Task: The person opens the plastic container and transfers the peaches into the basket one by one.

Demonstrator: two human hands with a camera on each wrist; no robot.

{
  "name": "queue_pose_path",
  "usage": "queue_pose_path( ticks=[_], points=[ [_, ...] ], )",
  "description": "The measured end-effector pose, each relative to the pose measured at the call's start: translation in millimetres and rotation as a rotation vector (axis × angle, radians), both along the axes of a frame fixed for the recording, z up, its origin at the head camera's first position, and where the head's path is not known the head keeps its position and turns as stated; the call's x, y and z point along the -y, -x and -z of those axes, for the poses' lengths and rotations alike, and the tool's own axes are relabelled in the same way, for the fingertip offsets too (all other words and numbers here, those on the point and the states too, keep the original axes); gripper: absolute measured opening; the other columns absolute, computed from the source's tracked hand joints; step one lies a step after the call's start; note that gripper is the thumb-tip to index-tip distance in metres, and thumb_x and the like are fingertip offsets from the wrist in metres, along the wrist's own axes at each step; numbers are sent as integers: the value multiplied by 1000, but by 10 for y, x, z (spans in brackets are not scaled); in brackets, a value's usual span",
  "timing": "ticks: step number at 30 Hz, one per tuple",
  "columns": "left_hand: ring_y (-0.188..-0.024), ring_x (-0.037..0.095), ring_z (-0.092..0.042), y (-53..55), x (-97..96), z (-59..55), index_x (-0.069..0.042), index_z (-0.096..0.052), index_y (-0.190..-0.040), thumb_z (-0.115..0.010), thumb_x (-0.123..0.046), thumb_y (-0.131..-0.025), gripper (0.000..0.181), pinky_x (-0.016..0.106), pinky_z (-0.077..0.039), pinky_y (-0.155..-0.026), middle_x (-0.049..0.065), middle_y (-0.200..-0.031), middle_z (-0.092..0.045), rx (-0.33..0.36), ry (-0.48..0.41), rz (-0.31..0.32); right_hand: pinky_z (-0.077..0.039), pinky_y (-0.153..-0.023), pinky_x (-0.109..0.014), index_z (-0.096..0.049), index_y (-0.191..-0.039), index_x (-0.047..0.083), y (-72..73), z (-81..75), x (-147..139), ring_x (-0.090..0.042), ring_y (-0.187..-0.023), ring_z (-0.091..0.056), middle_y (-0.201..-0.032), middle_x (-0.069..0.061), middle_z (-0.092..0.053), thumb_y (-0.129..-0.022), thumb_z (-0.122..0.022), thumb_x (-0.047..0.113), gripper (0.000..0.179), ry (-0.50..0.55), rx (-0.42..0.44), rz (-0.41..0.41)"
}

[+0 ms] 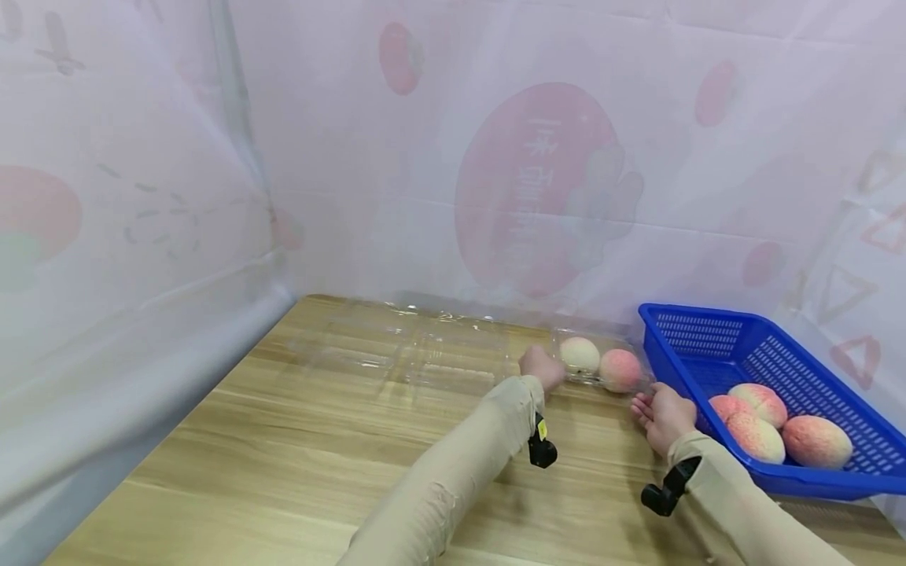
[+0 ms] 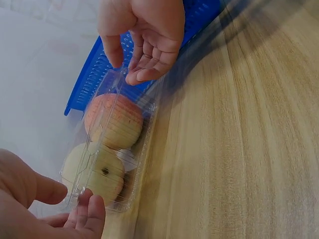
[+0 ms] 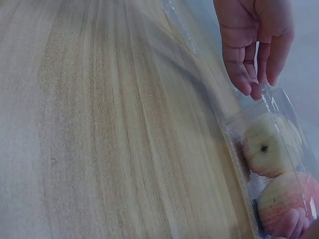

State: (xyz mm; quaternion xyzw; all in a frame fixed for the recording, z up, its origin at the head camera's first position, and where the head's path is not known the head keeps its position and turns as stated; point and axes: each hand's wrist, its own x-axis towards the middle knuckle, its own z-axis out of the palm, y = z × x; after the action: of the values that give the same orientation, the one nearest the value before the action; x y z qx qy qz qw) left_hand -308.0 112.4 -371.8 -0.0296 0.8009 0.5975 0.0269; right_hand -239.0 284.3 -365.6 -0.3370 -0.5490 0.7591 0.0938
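Head view: a person's left hand (image 1: 541, 368), fingertips hidden, and right hand (image 1: 665, 417) flank a clear plastic clamshell (image 1: 600, 344) of two peaches (image 1: 620, 371) on a wood-grain table (image 1: 297, 472), beside a blue basket (image 1: 671, 363). Left wrist: both hands pinch the clamshell's ends. Right wrist: the right hand is mostly cut off, lower right.

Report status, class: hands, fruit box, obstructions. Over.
Left hand, right hand pinching opposite ends of clear box. Two peaches inside. Blue basket close on right; no obstruction seen.
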Motion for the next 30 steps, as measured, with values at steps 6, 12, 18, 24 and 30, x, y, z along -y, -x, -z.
queue_pose_path(
  ticks=[6, 12, 18, 24, 30],
  points=[
    [-68, 25, -49, 7, 37, 1, -8, -48, -69, -61, 7, -80, 22, 31, -39, -46, 10, -79, -55, 33, -13, 8, -56, -71, -23, -47, -105, 5, 6, 18, 3, -9, -68, -60, -74, 0, -58, -99, -41, 7, 9, 1, 0, -24],
    [-71, 28, -53, 9, 90, -27, 3, -62, -86, -59, 6, -81, 7, 33, -46, -49, 15, -87, -58, 37, 38, 36, -56, -71, -24, -48, -103, 3, 12, 34, -1, -10, -67, -62, -72, -1, -59, -93, -43, 3, 11, 26, -2, -34],
    [-53, 23, -63, 6, 102, -54, 13, -62, -103, -59, 11, -78, 25, 39, -59, -61, 17, -82, -61, 93, -5, 70, -56, -69, -24, -46, -101, 3, -26, 27, -10, -10, -66, -61, -71, -2, -58, -89, -43, 1, 12, 29, 13, -44],
    [-45, 12, -51, -66, 182, -133, 6, -57, -88, -47, 15, -83, 15, 28, -57, -55, 15, -73, -64, 145, -92, 189, -54, -69, -24, -45, -101, 2, -115, -1, -22, -12, -69, -58, -75, -3, -56, -90, -42, 2, 11, 69, 31, -83],
    [-56, 16, -54, -190, 295, -268, 12, -57, -101, -41, 20, -82, 27, 34, -58, -72, 13, -72, -59, 206, -208, 268, -52, -70, -23, -44, -98, 2, -253, -29, -50, -13, -71, -56, -79, -4, -55, -92, -39, 2, 8, 136, 10, -195]
  ],
)
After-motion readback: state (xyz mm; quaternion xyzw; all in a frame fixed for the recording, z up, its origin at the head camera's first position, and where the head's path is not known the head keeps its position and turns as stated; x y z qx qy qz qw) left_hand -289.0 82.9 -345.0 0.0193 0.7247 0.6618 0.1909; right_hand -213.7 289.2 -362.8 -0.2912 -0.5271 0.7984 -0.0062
